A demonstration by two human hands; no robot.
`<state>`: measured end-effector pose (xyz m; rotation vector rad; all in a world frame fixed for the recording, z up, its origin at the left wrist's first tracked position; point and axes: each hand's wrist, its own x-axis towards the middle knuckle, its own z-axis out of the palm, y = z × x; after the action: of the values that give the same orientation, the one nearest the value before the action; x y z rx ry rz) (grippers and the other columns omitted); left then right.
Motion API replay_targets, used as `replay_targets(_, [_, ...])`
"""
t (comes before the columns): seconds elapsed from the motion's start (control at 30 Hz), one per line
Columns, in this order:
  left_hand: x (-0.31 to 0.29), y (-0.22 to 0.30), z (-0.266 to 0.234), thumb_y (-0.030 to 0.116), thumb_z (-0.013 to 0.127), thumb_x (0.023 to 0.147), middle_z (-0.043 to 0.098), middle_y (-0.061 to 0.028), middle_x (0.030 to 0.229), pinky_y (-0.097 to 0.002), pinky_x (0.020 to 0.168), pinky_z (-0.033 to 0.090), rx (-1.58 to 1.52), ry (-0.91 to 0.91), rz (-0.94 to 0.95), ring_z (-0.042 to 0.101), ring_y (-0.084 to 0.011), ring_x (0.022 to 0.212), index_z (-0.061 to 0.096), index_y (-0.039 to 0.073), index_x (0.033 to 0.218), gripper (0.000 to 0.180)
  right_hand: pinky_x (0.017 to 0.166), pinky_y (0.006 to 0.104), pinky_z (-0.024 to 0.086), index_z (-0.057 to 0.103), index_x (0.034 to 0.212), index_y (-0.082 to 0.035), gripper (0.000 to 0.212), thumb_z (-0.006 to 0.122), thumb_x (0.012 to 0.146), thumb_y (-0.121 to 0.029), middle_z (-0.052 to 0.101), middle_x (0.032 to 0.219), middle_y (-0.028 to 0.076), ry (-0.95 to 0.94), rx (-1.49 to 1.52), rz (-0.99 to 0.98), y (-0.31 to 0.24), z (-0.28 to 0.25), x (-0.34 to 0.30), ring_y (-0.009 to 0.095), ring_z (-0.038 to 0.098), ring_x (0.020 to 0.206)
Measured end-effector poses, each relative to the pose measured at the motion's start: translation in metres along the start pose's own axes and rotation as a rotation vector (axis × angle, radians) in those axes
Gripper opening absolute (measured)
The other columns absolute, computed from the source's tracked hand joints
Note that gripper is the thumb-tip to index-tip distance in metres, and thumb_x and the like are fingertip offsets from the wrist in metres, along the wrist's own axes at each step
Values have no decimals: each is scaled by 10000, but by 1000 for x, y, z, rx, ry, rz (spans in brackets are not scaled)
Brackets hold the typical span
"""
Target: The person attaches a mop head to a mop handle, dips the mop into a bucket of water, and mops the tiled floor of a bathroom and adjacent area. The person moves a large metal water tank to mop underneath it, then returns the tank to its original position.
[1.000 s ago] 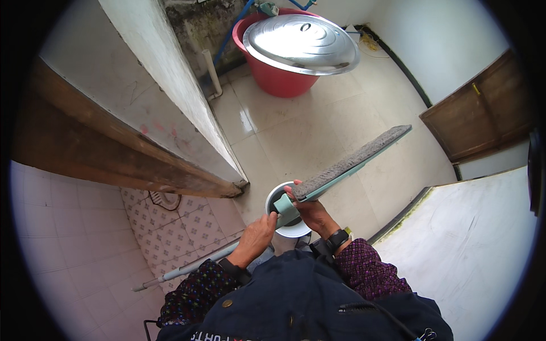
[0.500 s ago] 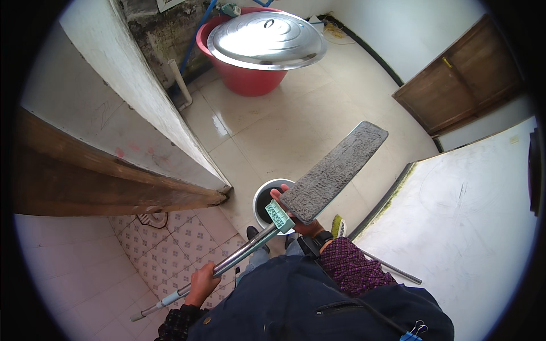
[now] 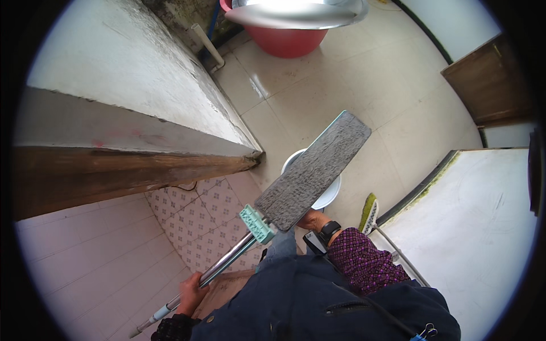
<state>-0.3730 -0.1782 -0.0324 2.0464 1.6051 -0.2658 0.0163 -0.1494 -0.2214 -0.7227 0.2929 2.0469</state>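
1. Low in the view, the left hand (image 3: 190, 294) is closed around the metal mop handle (image 3: 219, 267); the right hand (image 3: 311, 219) grips the flat mop head (image 3: 311, 170) from beneath, fingers mostly hidden.
2. Judging by this, the grey pad is held up over the white bucket (image 3: 330, 196), not yet on the floor, so mopping looks undone.
3. Beyond lie glossy cream floor tiles (image 3: 352, 96), a patterned tiled patch (image 3: 205, 221), a red tub (image 3: 296, 40) under a metal lid (image 3: 296, 12), and a wooden door (image 3: 489, 85).
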Motion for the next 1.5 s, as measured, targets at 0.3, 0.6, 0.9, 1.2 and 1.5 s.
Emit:
replay_targets(0.3, [-38, -25, -62, 98, 606, 652, 571, -144, 692, -428, 552, 442, 373, -200, -198, 578, -348, 625, 537, 54, 821, 188, 757, 297, 511, 523, 1093, -7, 245, 502, 888, -139, 614, 981, 103, 564, -131, -138, 4, -139, 14, 176, 605, 863])
replay_targets(0.6, [60, 40, 11, 160, 649, 676, 604, -135, 778, -434, 625, 463, 480, -427, -336, 603, -343, 698, 552, 60, 928, 288, 739, 281, 498, 537, 1077, -30, 274, 457, 933, -249, 602, 973, 83, 739, 64, -408, -41, -257, 97, 157, 588, 848])
replay_targets(0.9, [106, 73, 41, 200, 611, 781, 549, -173, 853, -480, 614, 455, 545, -467, -310, 547, -402, 737, 497, 80, 1122, 379, 784, 361, 462, 569, 1080, -67, 267, 475, 914, -254, 594, 1014, 92, 926, -132, -527, -61, -417, 257, 221, 551, 917])
replay_targets(1.2, [135, 94, 54, 129, 664, 727, 526, -157, 799, -450, 576, 438, 611, -511, -361, 530, -362, 677, 490, 79, 1161, 470, 740, 378, 451, 607, 927, -71, 238, 488, 885, -273, 611, 892, 139, 784, -502, -400, -55, -510, 309, 247, 563, 799])
replay_targets(1.5, [145, 89, 57, 130, 597, 790, 577, -152, 805, -409, 623, 478, 474, -487, -333, 584, -328, 695, 535, 67, 1094, 316, 851, 341, 477, 631, 944, -7, 282, 474, 921, -240, 642, 952, 117, 211, -364, -479, -4, -201, 153, 243, 608, 934])
